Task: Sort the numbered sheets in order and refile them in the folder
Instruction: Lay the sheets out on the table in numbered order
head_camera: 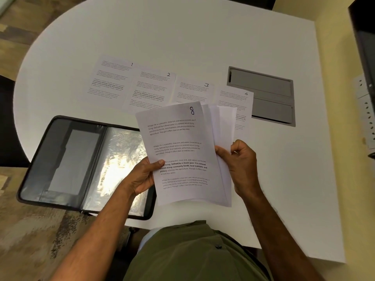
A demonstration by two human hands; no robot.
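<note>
Four printed sheets lie in an overlapping row on the white table: sheet 1 [110, 78], sheet 2 [152, 88], sheet 3 [192, 90] and sheet 4 [237, 102]. I hold a fanned stack of sheets above the table, with the sheet marked 8 [178, 151] on top. My left hand [142, 175] grips the stack's left edge, thumb on sheet 8. My right hand [241, 161] pinches the right edges of the sheets behind [221, 122]. The black folder [67, 159] lies open at the left, its clear plastic sleeve [121, 159] partly under the stack.
A grey recessed cable box [263, 92] is set in the table [203, 37] to the right of sheet 4. A white power strip [365, 110] sits at the far right edge. The folder overhangs the table's near-left edge.
</note>
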